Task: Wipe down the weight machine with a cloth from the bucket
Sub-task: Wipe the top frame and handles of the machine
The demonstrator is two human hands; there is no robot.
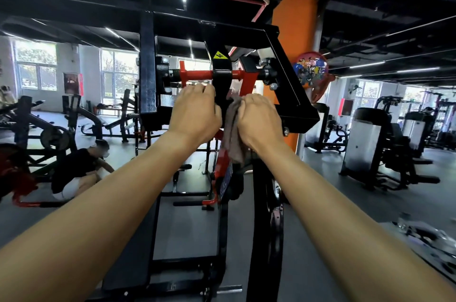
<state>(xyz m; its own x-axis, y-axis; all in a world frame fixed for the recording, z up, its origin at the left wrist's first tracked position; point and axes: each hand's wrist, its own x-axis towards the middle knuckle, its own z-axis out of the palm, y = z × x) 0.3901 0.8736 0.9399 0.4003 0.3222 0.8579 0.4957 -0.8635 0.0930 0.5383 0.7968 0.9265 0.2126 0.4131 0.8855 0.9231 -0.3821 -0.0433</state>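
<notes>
The weight machine (283, 59) fills the middle of the view: a black steel frame with a red pivot bar (197, 74) across it and a yellow warning sticker above. My right hand (257, 117) is shut on a brown-grey cloth (233, 133), which hangs down against the black central arm. My left hand (196, 114) grips that same arm from its left side, just under the red bar. Both forearms reach up from the bottom corners. No bucket is in view.
An orange pillar (294, 30) stands right behind the machine. A person (79, 171) in black crouches on the floor at the left near other machines (51, 133). More weight machines (385, 143) stand at the right on grey floor.
</notes>
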